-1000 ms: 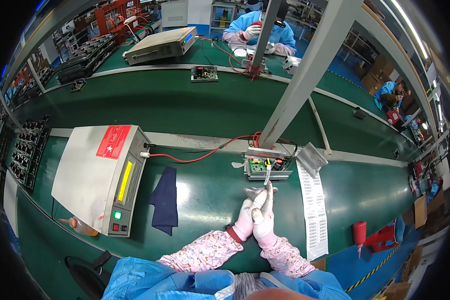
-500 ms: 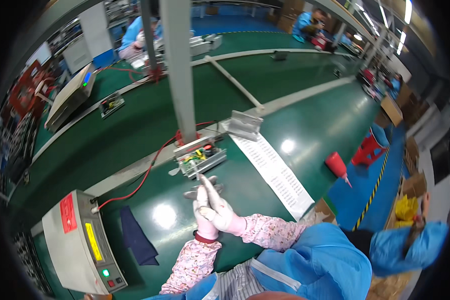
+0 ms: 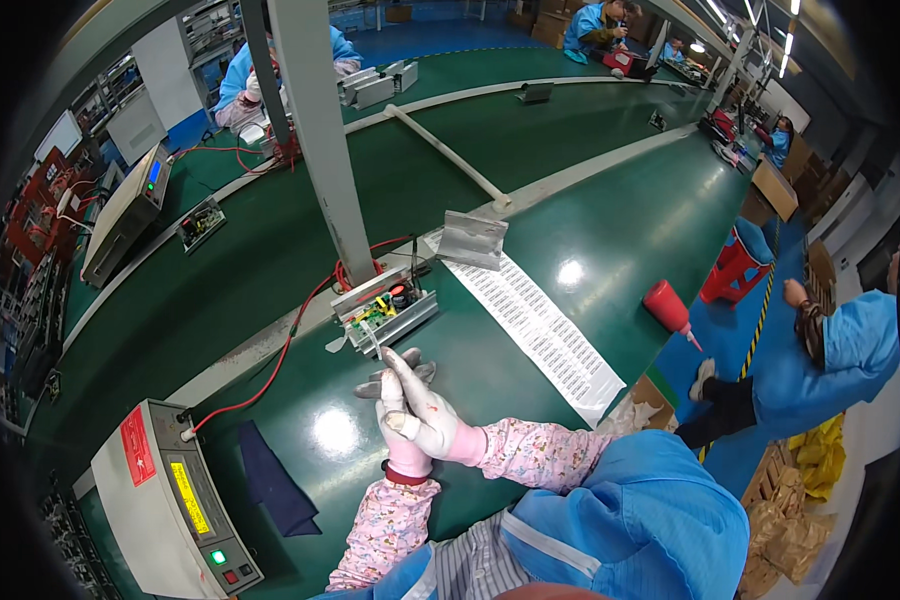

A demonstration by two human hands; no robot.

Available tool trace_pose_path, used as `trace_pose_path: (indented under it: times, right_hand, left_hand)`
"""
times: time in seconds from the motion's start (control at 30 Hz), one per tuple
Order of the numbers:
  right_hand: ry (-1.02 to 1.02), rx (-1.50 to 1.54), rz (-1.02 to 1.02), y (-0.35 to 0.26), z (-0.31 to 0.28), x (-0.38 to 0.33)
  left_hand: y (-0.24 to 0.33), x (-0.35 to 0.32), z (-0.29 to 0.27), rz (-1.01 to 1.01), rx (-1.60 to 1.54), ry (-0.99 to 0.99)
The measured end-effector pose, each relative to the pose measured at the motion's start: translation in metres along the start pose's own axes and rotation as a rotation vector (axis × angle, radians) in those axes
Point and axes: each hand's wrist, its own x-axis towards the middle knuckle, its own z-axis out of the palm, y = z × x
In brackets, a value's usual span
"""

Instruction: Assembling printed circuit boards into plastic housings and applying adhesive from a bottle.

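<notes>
My left hand (image 3: 394,432) and my right hand (image 3: 433,420), both in white gloves, are pressed together over the green table, fingers pointing away from me. The right thumb lies across the left hand. Anything held between them is hidden. Grey finger-like shapes (image 3: 424,372) show beside the fingertips; I cannot tell whether they are glove tips or loose pieces. Just beyond the hands sits an open metal housing with a circuit board (image 3: 385,308), a small clear tab hanging at its near left corner. Farther right, a bent metal cover (image 3: 473,240) rests on a label sheet (image 3: 530,315).
A beige power unit (image 3: 165,500) with a lit yellow display stands at left, its red cable (image 3: 290,350) running to the post (image 3: 322,150). Near it lies a dark blue cloth (image 3: 270,480). A red bottle (image 3: 667,307) is at the table's right edge. A co-worker (image 3: 820,350) stands at right.
The whole view has shifted slightly. My hands stay pressed together in nearly the same pose. The co-worker at right has moved, with an arm and a shoe now showing.
</notes>
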Motion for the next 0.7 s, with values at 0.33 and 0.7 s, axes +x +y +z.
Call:
trace_pose_path:
  times: [0.33,0.7]
  right_hand:
    - [0.002,0.081,-0.015,-0.005,0.001,0.003]
    - [0.024,0.117,-0.014,0.002,0.003,0.002]
  left_hand:
    - [0.019,0.005,0.004,0.149,0.205,0.141]
    - [0.022,0.01,0.002,0.1,0.187,0.26]
